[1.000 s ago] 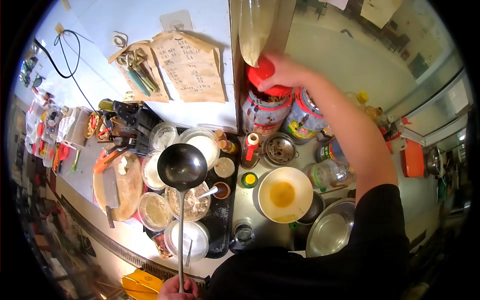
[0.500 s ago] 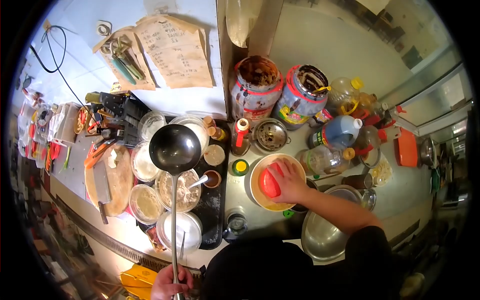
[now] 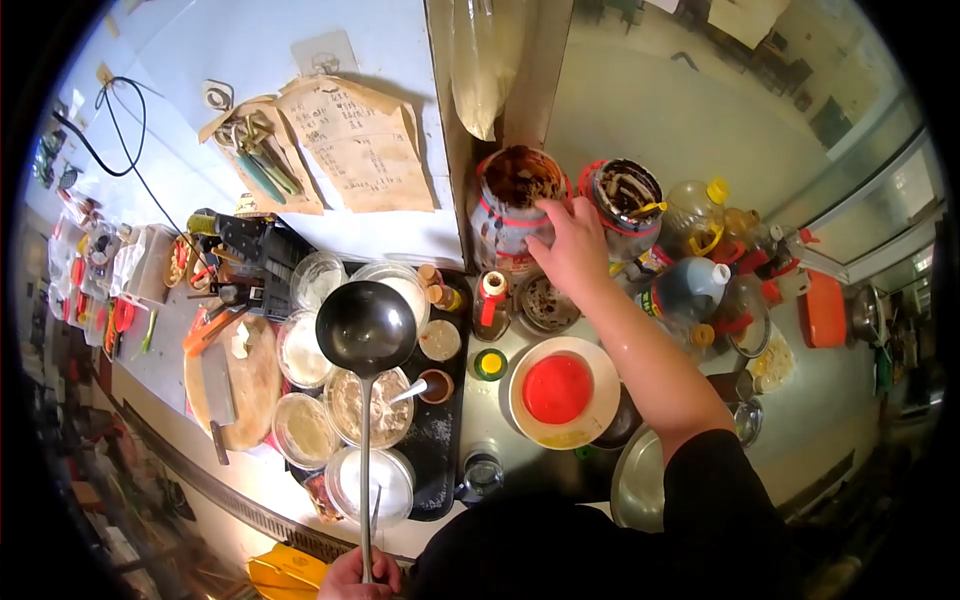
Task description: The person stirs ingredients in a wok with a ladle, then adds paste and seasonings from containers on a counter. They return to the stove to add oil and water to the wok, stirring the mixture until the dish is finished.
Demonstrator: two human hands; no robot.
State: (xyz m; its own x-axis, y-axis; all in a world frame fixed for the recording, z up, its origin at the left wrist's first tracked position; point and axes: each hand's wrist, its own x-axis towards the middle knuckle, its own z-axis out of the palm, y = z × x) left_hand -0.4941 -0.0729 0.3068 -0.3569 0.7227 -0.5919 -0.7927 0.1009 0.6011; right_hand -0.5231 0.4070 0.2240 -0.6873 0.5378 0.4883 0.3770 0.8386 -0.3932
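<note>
My left hand (image 3: pixel 362 577) is closed round the handle of a long metal ladle (image 3: pixel 367 325), whose dark bowl hangs above the seasoning tubs (image 3: pixel 368 408). My right hand (image 3: pixel 572 238) reaches over the counter to the rim of a large red-rimmed jar (image 3: pixel 512 225) with dark residue inside. Its fingers are apart, near or at the jar's right edge; contact is unclear. Beside it stands a second jar (image 3: pixel 622 200) holding a yellow-handled utensil. A red round object (image 3: pixel 557 389) lies inside a pale bowl (image 3: pixel 600 405) below my right forearm.
A round cutting board (image 3: pixel 262 385) with a cleaver (image 3: pixel 217 390) lies at the left. Bottles (image 3: pixel 690 290) crowd the right side. A metal basin (image 3: pixel 640 480) sits near my body. A small metal pot (image 3: pixel 545 302) stands below the jars.
My right hand has let go of the red object, leaving it in the bowl, and moved up to the jar. My left hand still holds the ladle. The view has shifted slightly.
</note>
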